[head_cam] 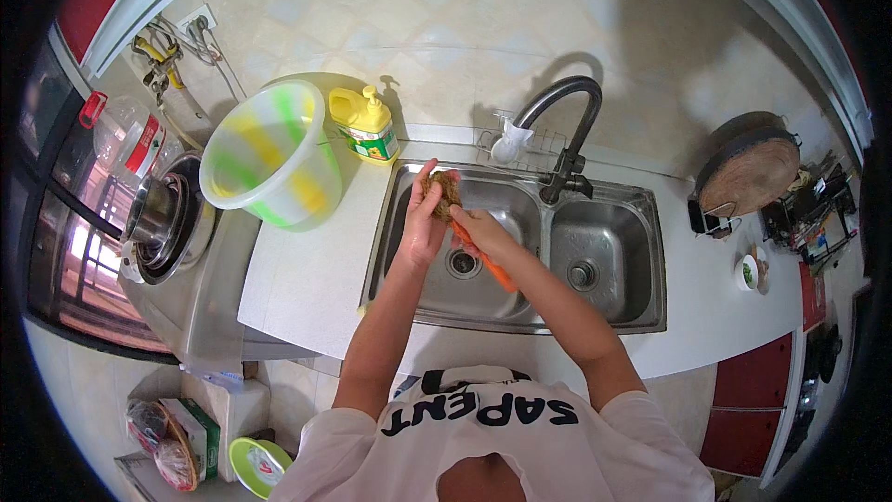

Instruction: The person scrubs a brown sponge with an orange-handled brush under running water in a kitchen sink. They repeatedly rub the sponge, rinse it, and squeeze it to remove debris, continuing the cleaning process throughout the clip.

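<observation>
Over the left basin of a stainless steel double sink point(432, 300), my left hand point(426, 213) holds a brownish, fibrous scrubbing pad point(442, 196), its fingers pointing up around it. My right hand point(481, 230) grips an orange carrot point(500, 275), whose lower part sticks out below the fingers. The carrot's upper end meets the pad and is partly hidden by my fingers. A black curved faucet point(575, 146) stands behind the sink, its spout above the divider side.
A striped plastic bucket point(279, 160) and a yellow pump bottle point(364, 127) stand left of the sink. Behind it is a wire rack point(547, 150). On the right are a round wooden cutting board point(749, 171) and a small white bowl point(746, 273). Metal pots point(155, 213) stand far left.
</observation>
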{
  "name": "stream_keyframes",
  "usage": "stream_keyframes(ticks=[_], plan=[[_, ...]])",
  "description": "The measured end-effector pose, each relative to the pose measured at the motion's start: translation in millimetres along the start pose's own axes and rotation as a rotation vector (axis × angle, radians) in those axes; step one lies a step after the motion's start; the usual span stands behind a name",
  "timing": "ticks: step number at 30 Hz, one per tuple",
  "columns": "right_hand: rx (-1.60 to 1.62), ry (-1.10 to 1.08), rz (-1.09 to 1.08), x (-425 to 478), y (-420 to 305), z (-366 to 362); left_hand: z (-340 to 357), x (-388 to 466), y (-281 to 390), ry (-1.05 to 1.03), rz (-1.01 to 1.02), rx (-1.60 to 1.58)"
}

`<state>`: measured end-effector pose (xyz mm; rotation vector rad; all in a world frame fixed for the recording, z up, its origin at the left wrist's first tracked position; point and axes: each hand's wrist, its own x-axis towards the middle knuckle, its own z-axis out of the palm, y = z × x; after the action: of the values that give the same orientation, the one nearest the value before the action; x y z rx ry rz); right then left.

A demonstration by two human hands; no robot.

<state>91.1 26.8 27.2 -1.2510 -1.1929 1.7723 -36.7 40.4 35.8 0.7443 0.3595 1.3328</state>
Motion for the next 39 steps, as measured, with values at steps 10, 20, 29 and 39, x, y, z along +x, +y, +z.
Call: stream_keyframes(ticks=[10, 20, 29, 39], plan=[[-0.234, 0.039, -0.097, -8, 18, 11, 28, 17, -1, 0.332, -0.219, 0.213], [-0.694, 0.317, -0.398, -6, 28, -2, 10, 28, -12, 0.312, -0.134, 0.226], [-0.285, 0.01, -0.232, -16, 30, -1, 2, 31, -32, 0.407, 0.062, 0.792], [-0.13, -0.029, -0.247, -16, 31, -23, 10, 41, -6, 0.228, -0.435, 0.195]])
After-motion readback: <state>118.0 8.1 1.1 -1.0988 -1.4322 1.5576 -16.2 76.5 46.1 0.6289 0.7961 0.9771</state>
